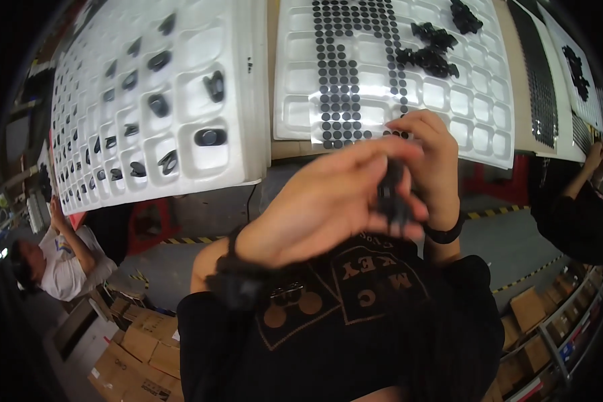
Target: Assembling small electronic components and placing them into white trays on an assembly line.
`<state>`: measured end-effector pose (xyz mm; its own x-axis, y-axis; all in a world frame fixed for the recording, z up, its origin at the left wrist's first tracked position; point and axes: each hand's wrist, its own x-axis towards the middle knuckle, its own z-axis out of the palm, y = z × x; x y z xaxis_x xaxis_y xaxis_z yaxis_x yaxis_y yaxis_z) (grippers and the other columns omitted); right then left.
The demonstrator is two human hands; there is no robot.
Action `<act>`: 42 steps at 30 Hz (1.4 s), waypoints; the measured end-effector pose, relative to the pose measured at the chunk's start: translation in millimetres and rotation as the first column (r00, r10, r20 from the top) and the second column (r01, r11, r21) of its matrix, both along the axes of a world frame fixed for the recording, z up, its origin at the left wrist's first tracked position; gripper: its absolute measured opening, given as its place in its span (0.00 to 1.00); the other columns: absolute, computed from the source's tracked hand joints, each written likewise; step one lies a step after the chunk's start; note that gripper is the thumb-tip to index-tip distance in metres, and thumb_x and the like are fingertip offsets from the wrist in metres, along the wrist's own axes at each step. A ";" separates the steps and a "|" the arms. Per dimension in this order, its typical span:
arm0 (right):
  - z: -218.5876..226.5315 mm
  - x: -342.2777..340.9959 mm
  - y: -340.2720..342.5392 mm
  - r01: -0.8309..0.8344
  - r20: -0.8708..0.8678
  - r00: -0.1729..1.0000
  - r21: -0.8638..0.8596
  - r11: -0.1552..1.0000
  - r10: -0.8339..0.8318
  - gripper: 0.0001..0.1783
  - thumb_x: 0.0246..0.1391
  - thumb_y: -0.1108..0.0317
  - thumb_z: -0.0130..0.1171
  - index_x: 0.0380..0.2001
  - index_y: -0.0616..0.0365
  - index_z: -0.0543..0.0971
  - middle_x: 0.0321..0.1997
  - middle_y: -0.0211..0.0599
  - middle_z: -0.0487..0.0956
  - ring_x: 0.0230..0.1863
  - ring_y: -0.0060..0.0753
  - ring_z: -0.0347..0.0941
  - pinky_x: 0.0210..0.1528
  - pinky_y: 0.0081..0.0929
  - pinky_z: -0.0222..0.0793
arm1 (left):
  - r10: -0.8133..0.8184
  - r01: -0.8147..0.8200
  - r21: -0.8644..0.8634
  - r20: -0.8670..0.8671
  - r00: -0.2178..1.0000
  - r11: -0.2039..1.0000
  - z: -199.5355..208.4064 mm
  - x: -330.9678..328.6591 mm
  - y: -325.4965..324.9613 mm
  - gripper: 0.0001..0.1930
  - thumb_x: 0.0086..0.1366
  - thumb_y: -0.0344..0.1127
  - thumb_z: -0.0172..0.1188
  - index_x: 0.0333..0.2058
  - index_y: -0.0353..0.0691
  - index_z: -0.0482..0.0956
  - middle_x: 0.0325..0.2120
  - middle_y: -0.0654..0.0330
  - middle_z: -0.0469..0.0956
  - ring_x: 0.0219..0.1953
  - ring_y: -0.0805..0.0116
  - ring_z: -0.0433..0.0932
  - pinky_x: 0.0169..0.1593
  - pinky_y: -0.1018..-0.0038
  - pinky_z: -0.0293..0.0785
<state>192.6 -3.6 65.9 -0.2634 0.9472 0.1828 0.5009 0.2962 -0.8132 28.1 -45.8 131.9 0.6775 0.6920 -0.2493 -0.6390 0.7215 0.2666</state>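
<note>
My left hand (321, 197) is closed around a small black plastic part (392, 191), held in front of my chest and blurred by motion. My right hand (437, 151) is just beyond it, fingers bent and closed near the front edge of a clear sheet of round black stickers (340, 100). Whatever its fingertips hold is too small or hidden to make out. The sheet lies over a white moulded tray (295, 80), with several bare spots among its dots. Loose clusters of black parts (429, 60) sit on the tray's right side.
On the left, a stack of white trays (248, 144) carries single black parts in its pockets. Further sticker sheets (541, 87) lie at the right. Two other people (74, 261) work at either side. Cardboard boxes (144, 348) stand behind me.
</note>
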 end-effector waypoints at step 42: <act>-77.6 -42.2 60.9 -0.027 -0.300 0.951 0.170 0.985 0.078 0.07 0.36 0.84 0.58 0.23 0.67 0.74 0.29 0.40 0.74 0.33 0.32 0.74 0.30 0.17 0.71 | 0.281 -0.215 0.316 -0.181 0.942 0.924 -176.6 -23.3 91.7 0.11 0.59 0.28 0.49 0.40 0.32 0.70 0.32 0.61 0.73 0.25 0.79 0.66 0.28 0.85 0.62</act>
<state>150.3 57.2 -11.7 -0.2195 0.8845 0.4117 0.2173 0.4557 -0.8632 4.8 45.9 -44.7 0.4258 0.8946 -0.1358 -0.6893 0.4179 0.5918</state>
